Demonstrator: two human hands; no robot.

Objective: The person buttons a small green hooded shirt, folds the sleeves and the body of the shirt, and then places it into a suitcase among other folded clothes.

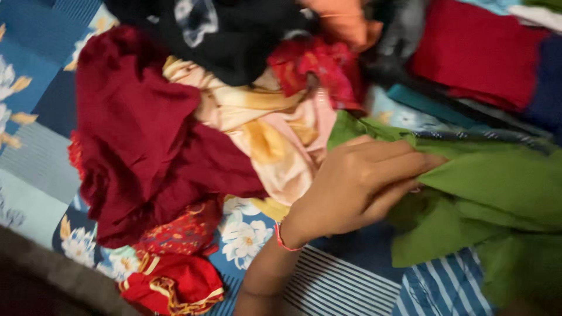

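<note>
In the head view, one hand, seemingly the left since it enters from the lower middle with a red thread at the wrist, lies on a green cloth with fingers closed, pinching its edge to lift that piece free of the heap. The green cloth sprawls at the right on a blue patterned bedsheet, beside the loose pile of a maroon garment, a peach printed cloth and a black garment; the other hand is not visible.

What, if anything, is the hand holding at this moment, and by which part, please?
The hand pinches the green cloth at a fold along its upper left edge, between thumb and fingers.
</note>
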